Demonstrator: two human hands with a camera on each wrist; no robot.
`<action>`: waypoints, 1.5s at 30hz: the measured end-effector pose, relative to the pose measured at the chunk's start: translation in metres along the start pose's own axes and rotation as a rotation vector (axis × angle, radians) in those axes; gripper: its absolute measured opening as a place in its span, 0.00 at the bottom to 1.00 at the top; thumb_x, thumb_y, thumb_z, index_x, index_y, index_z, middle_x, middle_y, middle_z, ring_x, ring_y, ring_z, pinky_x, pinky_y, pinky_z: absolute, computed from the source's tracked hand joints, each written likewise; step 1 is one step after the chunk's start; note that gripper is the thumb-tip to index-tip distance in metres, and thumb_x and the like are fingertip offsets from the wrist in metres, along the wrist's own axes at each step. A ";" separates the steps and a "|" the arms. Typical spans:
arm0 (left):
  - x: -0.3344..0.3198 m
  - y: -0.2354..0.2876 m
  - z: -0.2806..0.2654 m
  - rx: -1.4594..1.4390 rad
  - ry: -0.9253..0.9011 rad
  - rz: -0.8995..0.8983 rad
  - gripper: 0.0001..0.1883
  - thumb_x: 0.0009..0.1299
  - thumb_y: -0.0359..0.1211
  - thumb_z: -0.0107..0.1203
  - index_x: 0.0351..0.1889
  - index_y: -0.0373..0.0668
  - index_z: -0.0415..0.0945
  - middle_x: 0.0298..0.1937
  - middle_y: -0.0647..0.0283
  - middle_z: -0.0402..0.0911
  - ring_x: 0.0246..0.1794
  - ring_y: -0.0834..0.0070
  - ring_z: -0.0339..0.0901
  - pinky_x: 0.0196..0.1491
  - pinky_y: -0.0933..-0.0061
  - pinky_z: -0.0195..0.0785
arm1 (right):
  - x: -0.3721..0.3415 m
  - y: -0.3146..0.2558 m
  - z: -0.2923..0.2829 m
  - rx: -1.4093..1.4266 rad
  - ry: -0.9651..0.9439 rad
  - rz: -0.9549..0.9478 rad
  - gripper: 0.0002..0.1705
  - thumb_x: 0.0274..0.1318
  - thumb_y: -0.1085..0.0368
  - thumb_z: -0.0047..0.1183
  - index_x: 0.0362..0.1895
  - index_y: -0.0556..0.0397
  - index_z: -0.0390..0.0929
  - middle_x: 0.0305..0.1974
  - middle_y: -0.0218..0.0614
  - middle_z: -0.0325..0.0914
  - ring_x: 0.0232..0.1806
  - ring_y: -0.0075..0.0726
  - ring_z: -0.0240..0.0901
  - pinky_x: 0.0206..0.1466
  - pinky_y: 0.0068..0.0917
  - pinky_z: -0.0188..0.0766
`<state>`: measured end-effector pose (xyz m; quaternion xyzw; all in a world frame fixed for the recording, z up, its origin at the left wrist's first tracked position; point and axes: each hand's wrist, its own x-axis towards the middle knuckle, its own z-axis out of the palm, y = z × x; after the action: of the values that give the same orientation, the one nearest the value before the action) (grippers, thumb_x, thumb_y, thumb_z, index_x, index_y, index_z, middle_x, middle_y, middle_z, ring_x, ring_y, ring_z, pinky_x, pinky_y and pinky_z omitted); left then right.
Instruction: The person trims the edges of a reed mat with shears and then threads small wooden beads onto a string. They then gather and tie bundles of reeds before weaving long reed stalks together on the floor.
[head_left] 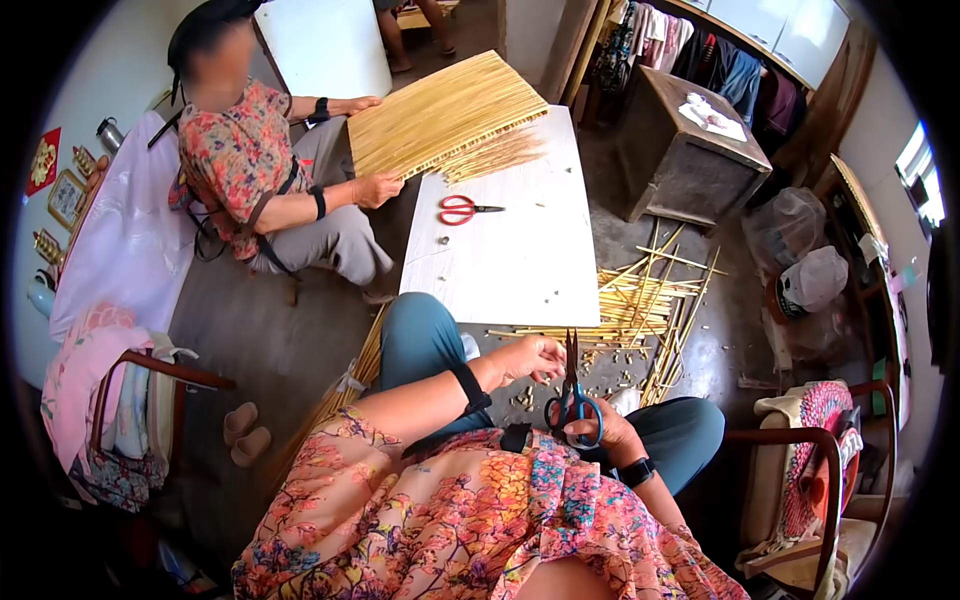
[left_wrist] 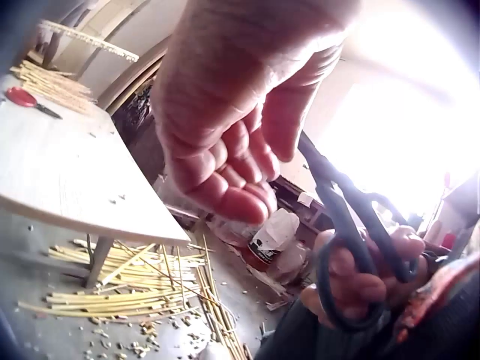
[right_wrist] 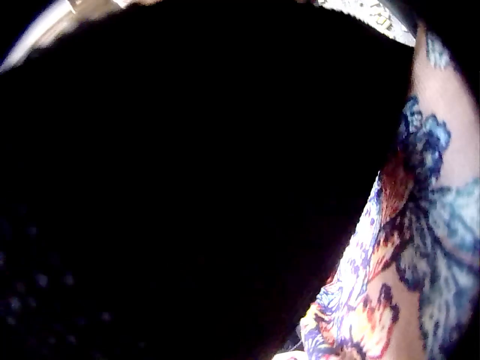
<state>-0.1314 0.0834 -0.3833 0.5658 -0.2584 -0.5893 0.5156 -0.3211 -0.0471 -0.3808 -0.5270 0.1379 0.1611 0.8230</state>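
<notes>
Currently, head view, right hand (head_left: pixel 612 428): fingers in the handle loops, gripping the blue-handled scissors (head_left: pixel 571 372).
Blue-handled scissors, head view: held above the lap, between the 2 knees, blades pointing away from the body.
Left hand (head_left: pixel 525 360), head view: fingers loosely bent, just beside the blades; contact cannot be told.
White table (head_left: pixel 510 260), head view: in front of the knees; supports red-handled scissors (head_left: pixel 460 210).
Stalk mat (head_left: pixel 450 115), head view: gripped at the edge by both hands of a seated person (head_left: pixel 240 150); extends over the white table.
Yellow stalks (head_left: pixel 640 295), head view: piled on the floor beside the white table, short cut pieces near them.
Left hand, left wrist view: fingers bent toward the palm, thumb apart from their tips.
Right hand, left wrist view: fingers curled around the handle loops.
Floral garment (right_wrist: pixel 427 202), right wrist view: fills the right edge; most remaining area is black; hand state cannot be told.
</notes>
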 end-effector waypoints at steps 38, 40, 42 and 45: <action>-0.058 0.270 -0.334 0.859 1.522 0.931 0.20 0.57 0.29 0.59 0.48 0.38 0.70 0.42 0.56 0.77 0.40 0.62 0.74 0.46 0.69 0.64 | 0.044 0.021 -0.057 0.021 0.165 0.028 0.21 0.38 0.65 0.63 0.40 0.58 0.72 0.33 0.33 0.76 0.36 0.27 0.73 0.43 0.22 0.68; -0.096 0.286 -0.319 0.597 1.448 1.034 0.21 0.58 0.29 0.60 0.49 0.37 0.69 0.46 0.58 0.76 0.45 0.67 0.72 0.50 0.71 0.61 | 0.045 0.010 -0.052 0.032 0.168 0.014 0.23 0.36 0.61 0.64 0.38 0.58 0.73 0.31 0.31 0.75 0.33 0.24 0.71 0.40 0.21 0.68; -0.117 0.290 -0.298 0.411 1.464 1.014 0.23 0.59 0.27 0.59 0.52 0.34 0.66 0.54 0.59 0.67 0.54 0.71 0.61 0.58 0.70 0.51 | 0.041 0.002 -0.046 0.073 0.197 0.022 0.23 0.34 0.62 0.65 0.38 0.58 0.73 0.31 0.32 0.76 0.34 0.26 0.72 0.41 0.22 0.68; -0.134 0.286 -0.289 0.303 1.344 1.126 0.25 0.59 0.27 0.60 0.54 0.35 0.64 0.57 0.59 0.64 0.57 0.69 0.58 0.61 0.68 0.47 | 0.042 0.011 -0.051 0.035 0.175 -0.028 0.23 0.34 0.63 0.65 0.38 0.58 0.73 0.31 0.32 0.77 0.34 0.27 0.73 0.42 0.22 0.68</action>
<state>0.2053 0.1891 -0.1414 0.6432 -0.2164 0.2486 0.6911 -0.2906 -0.0840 -0.4268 -0.5266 0.2046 0.1006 0.8190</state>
